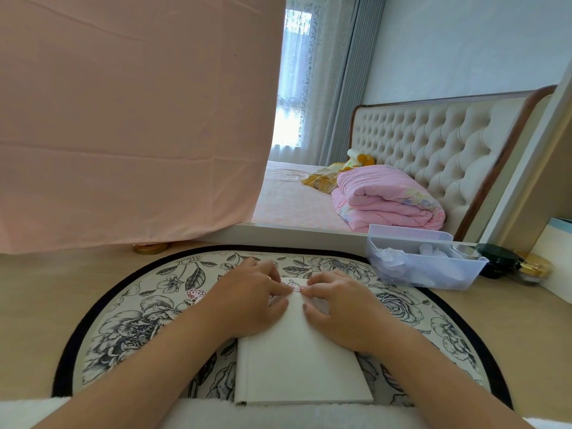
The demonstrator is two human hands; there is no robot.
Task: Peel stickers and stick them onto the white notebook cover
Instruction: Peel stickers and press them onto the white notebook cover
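A white notebook [297, 363] lies closed on a round floral mat [130, 323], its spine toward me. Both hands rest on its far half. My left hand [250, 301] and my right hand [337, 308] meet fingertip to fingertip at a small pink cartoon sticker [294, 285] near the cover's far edge; whether they pinch it or press it flat I cannot tell. A second pink sticker [195, 294] lies on the mat, left of my left hand.
A clear plastic bin [424, 264] with white scraps stands at the right rear of the mat. Dark and gold-lidded jars [507, 261] sit beyond it. A pink cloth [130, 119] hangs at the left; a bed with a folded pink quilt lies behind.
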